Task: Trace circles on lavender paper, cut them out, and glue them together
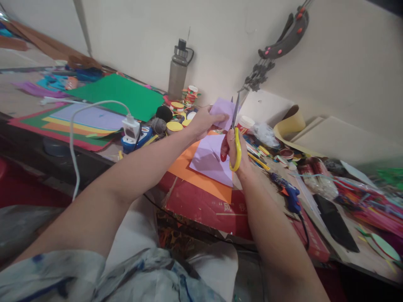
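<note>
One lidded bottle (178,77) beyond purple paper (223,110)

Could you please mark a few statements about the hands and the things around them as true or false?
1. The right hand holds the scissors. True.
2. The left hand holds a green sheet. False: it holds a purple piece of paper.
3. A larger purple sheet lies on an orange sheet. True.
4. The grey bottle lies on its side. False: it stands upright.
</note>
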`<action>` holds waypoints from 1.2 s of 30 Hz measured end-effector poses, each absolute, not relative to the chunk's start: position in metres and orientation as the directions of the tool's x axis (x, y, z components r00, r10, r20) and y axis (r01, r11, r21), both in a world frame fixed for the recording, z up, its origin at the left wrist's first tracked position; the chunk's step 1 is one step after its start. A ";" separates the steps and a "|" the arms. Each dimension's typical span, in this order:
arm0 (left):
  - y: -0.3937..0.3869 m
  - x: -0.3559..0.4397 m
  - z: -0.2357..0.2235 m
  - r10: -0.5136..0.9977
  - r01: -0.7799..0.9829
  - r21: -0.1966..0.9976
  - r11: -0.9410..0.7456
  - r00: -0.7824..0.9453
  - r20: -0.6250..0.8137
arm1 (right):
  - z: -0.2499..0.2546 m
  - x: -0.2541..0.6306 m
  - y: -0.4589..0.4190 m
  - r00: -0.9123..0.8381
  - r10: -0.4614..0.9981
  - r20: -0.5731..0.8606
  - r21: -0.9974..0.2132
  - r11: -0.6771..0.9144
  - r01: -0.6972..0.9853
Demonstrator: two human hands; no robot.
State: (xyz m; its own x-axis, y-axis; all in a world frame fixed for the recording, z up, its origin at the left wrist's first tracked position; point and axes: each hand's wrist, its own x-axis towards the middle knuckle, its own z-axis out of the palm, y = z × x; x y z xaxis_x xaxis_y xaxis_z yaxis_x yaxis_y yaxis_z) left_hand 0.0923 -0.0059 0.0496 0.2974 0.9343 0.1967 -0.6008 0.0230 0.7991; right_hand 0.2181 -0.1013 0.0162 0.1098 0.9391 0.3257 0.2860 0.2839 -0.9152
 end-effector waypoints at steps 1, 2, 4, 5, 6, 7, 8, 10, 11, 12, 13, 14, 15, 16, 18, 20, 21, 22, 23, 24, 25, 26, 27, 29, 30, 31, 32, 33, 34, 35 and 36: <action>-0.007 0.092 0.050 0.935 -0.602 0.797 0.033 0.300 0.188 | 0.016 0.218 -0.101 0.128 0.935 0.331 -0.916 0.286 0.281; -0.007 0.091 0.051 0.936 -0.607 0.793 0.044 0.303 0.180 | 0.017 0.218 -0.102 0.149 0.930 0.336 -0.918 0.288 0.273; -0.008 0.090 0.053 0.936 -0.617 0.784 0.061 0.308 0.169 | 0.017 0.217 -0.102 0.164 0.928 0.334 -0.921 0.285 0.265; -0.008 0.089 0.054 0.936 -0.616 0.785 0.066 0.310 0.166 | 0.017 0.217 -0.102 0.159 0.931 0.330 -0.922 0.281 0.266; -0.007 0.088 0.054 0.935 -0.609 0.790 0.068 0.315 0.163 | 0.018 0.216 -0.102 0.154 0.933 0.326 -0.923 0.278 0.267; -0.007 0.088 0.055 0.933 -0.598 0.799 0.065 0.321 0.164 | 0.018 0.216 -0.102 0.151 0.934 0.324 -0.923 0.277 0.268; -0.006 0.087 0.055 0.930 -0.586 0.808 0.060 0.327 0.168 | 0.018 0.216 -0.102 0.153 0.934 0.323 -0.923 0.276 0.267; -0.004 0.085 0.055 0.925 -0.571 0.819 0.053 0.337 0.175 | 0.018 0.215 -0.103 0.159 0.932 0.326 -0.922 0.276 0.270; -0.003 0.085 0.055 0.924 -0.569 0.820 0.051 0.339 0.178 | 0.018 0.215 -0.103 0.158 0.932 0.327 -0.921 0.277 0.273; -0.002 0.084 0.054 0.923 -0.570 0.820 0.050 0.340 0.180 | 0.018 0.215 -0.103 0.156 0.931 0.330 -0.920 0.279 0.276; -0.001 0.084 0.053 0.922 -0.570 0.820 0.047 0.340 0.184 | 0.018 0.215 -0.103 0.153 0.931 0.332 -0.918 0.282 0.278; 0.000 0.084 0.053 0.920 -0.568 0.822 0.041 0.343 0.191 | 0.017 0.215 -0.104 0.153 0.930 0.334 -0.918 0.284 0.279; 0.001 0.084 0.052 0.916 -0.564 0.825 0.032 0.347 0.202 | 0.017 0.215 -0.103 0.153 0.930 0.334 -0.918 0.284 0.277; 0.002 0.084 0.052 0.912 -0.563 0.826 0.024 0.351 0.212 | 0.017 0.215 -0.103 0.156 0.930 0.333 -0.919 0.283 0.273; 0.001 0.085 0.052 0.909 -0.568 0.822 0.029 0.357 0.215 | 0.017 0.215 -0.103 0.167 0.929 0.331 -0.922 0.280 0.269; -0.001 0.085 0.054 0.917 -0.584 0.810 0.052 0.350 0.194 | 0.017 0.215 -0.103 0.171 0.928 0.331 -0.921 0.279 0.271; -0.003 0.085 0.055 0.922 -0.590 0.805 0.058 0.341 0.184 | 0.018 0.215 -0.104 0.173 0.928 0.331 -0.921 0.278 0.272; -0.004 0.085 0.056 0.926 -0.593 0.803 0.057 0.333 0.180 | 0.019 0.215 -0.104 0.175 0.929 0.326 -0.923 0.273 0.271; -0.005 0.085 0.056 0.928 -0.592 0.804 0.049 0.326 0.183 | 0.019 0.215 -0.104 0.175 0.932 0.317 -0.926 0.265 0.267; -0.005 0.085 0.057 0.928 -0.588 0.808 0.036 0.319 0.191 | 0.020 0.216 -0.105 0.172 0.936 0.307 -0.930 0.257 0.262; -0.005 0.085 0.057 0.927 -0.580 0.814 0.020 0.315 0.202 | 0.021 0.216 -0.105 0.169 0.940 0.298 -0.934 0.250 0.255; -0.004 0.085 0.057 0.926 -0.571 0.821 0.005 0.312 0.211 | 0.022 0.216 -0.105 0.162 0.942 0.292 -0.936 0.247 0.250; -0.003 0.085 0.056 0.925 -0.561 0.828 -0.007 0.311 0.218 | 0.023 0.217 -0.105 0.152 0.945 0.291 -0.936 0.248 0.250; -0.002 0.085 0.055 0.924 -0.541 0.841 -0.016 0.313 0.220 | 0.024 0.218 -0.104 0.130 0.944 0.303 -0.927 0.261 0.268; -0.001 0.085 0.055 0.924 -0.532 0.846 -0.017 0.315 0.217 | 0.025 0.218 -0.104 0.121 0.942 0.313 -0.920 0.270 0.285; 0.000 0.085 0.055 0.924 -0.527 0.850 -0.017 0.317 0.215 | 0.025 0.218 -0.105 0.112 0.939 0.325 -0.911 0.279 0.304; 0.000 0.085 0.054 0.924 -0.524 0.852 -0.016 0.318 0.213 | 0.026 0.218 -0.105 0.105 0.935 0.338 -0.902 0.289 0.322; 0.000 0.085 0.054 0.924 -0.524 0.852 -0.014 0.319 0.212 | 0.026 0.218 -0.106 0.101 0.932 0.349 -0.894 0.298 0.333; 0.000 0.085 0.054 0.924 -0.526 0.850 -0.011 0.320 0.210 | 0.027 0.217 -0.107 0.096 0.929 0.358 -0.889 0.308 0.339; 0.000 0.085 0.054 0.924 -0.531 0.847 -0.007 0.321 0.209 | 0.028 0.217 -0.108 0.090 0.927 0.365 -0.886 0.316 0.339; 0.000 0.085 0.054 0.924 -0.537 0.843 -0.001 0.323 0.206 | 0.028 0.216 -0.109 0.084 0.925 0.371 -0.885 0.324 0.335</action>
State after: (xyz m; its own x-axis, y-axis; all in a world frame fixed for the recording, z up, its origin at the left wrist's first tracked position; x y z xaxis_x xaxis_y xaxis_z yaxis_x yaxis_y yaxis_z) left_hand 0.0853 -0.0004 0.0544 0.3229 0.9237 0.2063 -0.5373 -0.0005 0.8434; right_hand 0.2161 -0.1093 0.0281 0.0836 0.9250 0.3707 0.3348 0.3243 -0.8847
